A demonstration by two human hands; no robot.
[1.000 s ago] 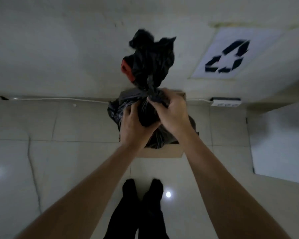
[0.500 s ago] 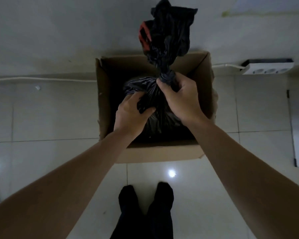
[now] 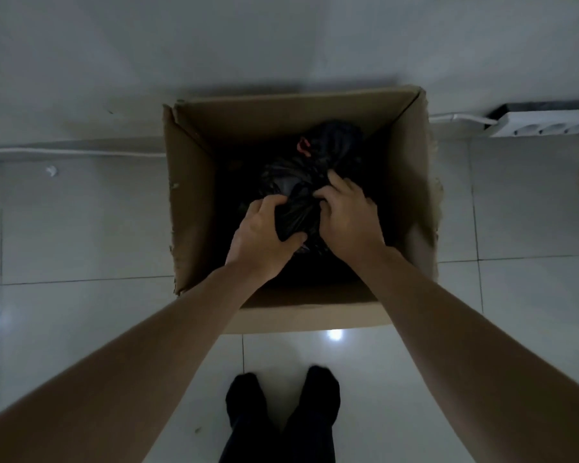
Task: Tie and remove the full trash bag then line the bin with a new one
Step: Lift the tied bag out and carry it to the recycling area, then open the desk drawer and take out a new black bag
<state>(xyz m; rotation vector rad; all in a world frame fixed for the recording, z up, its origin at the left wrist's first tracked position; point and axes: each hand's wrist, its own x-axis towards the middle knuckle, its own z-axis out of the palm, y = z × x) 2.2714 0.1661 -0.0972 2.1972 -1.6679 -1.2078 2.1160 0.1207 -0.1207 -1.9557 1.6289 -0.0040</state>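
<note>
— Floor tiles (image 3: pixel 81 228), pale and glossy, are seen spread beneath both hands, and a white wall rises beyond them. What is set under the hands?

— Cardboard box (image 3: pixel 188 195), open at the top, is stood on the floor against the wall; both forearms are reached down into it from the near side.

— And what is kept inside?

— Black trash bag (image 3: pixel 298 215) is held within the box, between the two hands. Its gathered upper part is bunched just beyond the fingertips, and a small red patch (image 3: pixel 303 147) is shown on it farther from the hands, toward the wall.

— How is the left hand placed?

— Left hand (image 3: pixel 264 238) is clamped on the near left side of the bag, with the thumb pressed into the plastic and the fingers curled over a fold.

— And the right?

— Right hand (image 3: pixel 348 218) is closed on the bag's right side, its fingers dug into the crumpled plastic. The two hands are kept just beside each other, with only a ridge of bag between them.

— What else is seen?

— Power strip (image 3: pixel 545 125), white, is laid on the floor well to the right of the right hand, and a white cable (image 3: pixel 74 152) is run along the wall's foot to the left of the left hand. Feet in dark socks (image 3: pixel 281 396) are planted on the tiles nearer than both hands.
</note>
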